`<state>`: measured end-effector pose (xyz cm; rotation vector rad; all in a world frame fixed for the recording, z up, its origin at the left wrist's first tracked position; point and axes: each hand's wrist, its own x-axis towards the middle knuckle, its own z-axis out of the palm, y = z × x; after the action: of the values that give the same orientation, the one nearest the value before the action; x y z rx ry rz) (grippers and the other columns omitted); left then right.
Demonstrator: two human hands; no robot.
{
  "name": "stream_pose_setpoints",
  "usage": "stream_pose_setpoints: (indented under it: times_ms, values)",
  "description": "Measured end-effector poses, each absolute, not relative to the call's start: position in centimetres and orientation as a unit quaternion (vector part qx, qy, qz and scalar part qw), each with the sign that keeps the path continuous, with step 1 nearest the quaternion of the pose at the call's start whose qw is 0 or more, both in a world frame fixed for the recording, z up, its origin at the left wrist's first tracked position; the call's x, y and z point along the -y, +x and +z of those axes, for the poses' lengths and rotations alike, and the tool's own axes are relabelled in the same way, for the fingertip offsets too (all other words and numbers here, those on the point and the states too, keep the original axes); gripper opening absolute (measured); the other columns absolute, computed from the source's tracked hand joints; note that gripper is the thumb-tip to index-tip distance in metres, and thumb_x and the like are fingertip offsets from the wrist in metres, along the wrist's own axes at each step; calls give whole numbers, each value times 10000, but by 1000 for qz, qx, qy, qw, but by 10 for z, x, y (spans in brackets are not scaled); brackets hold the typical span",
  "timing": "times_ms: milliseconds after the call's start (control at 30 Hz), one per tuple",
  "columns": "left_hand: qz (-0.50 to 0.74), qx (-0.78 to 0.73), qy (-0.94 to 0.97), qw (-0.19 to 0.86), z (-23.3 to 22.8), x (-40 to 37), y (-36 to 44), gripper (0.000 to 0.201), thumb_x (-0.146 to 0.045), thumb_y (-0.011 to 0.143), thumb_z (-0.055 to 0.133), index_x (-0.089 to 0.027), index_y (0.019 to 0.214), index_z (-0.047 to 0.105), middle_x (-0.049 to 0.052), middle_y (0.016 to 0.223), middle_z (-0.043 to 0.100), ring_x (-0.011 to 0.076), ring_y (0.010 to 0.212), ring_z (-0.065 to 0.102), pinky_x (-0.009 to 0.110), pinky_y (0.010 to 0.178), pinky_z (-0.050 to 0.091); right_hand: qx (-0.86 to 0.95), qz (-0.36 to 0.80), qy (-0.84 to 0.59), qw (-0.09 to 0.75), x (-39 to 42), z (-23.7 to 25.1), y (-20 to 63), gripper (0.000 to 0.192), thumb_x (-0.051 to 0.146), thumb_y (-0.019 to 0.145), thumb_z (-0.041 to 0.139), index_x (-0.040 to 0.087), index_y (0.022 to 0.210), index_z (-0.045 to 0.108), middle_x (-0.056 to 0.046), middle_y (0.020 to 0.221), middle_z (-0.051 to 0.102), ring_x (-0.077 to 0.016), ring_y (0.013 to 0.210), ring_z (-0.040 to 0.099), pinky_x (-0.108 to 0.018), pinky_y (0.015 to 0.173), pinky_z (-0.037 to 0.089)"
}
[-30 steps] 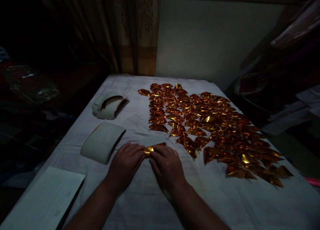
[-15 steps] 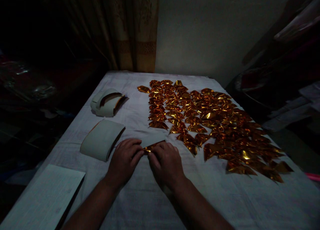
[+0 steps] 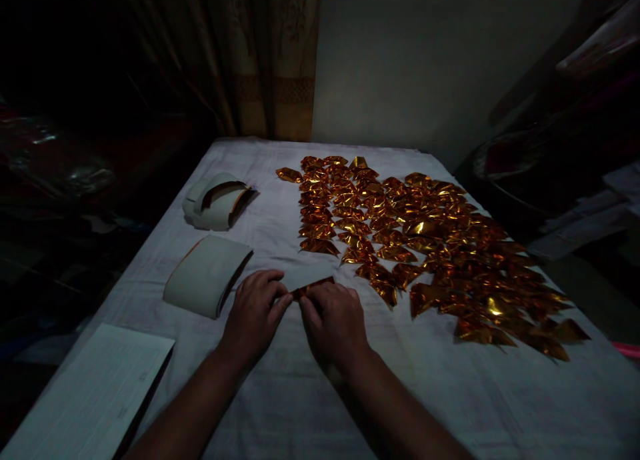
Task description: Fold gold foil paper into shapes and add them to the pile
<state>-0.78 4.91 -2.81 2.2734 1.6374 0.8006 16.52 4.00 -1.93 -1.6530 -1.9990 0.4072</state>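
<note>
Head view is showing the left hand (image 3: 255,313) and right hand (image 3: 333,320) pinching a small gold-and-white foil sheet (image 3: 307,280), lying beside the curved white paper stack (image 3: 206,276).

Single head view, looking forward and down over table (image 3: 450,407); hands close at 6 o'clock, wall (image 3: 425,67) far at 12.

Pretty dim on my feed: light only hits the tabletop, foil pieces (image 3: 425,247) glare gold, corners go black, edges warp.
</note>
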Motion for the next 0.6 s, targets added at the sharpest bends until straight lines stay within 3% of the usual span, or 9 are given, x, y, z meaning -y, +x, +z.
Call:
stream_pose_setpoints:
  times_ms: [167,600]
  values:
    - [272,-560,774,114,-27,-49,-7,131,-288,918,600,-230,812,650,67,1146,682,271,1121,582,465,969,462,734,163,-604,264,-38,-16,163,74,205,891,655,255,891,709,5,865,724,-201,875,623,-336,777,314]
    - [279,-553,775,126,-28,-51,-9,114,-260,922,585,-224,826,636,65,1151,678,257,1123,578,464,987,452,733,145,-615,251,-38,-19,162,116,223,846,689,223,734,661,-8,779,689,-199,811,598,-334,751,307]
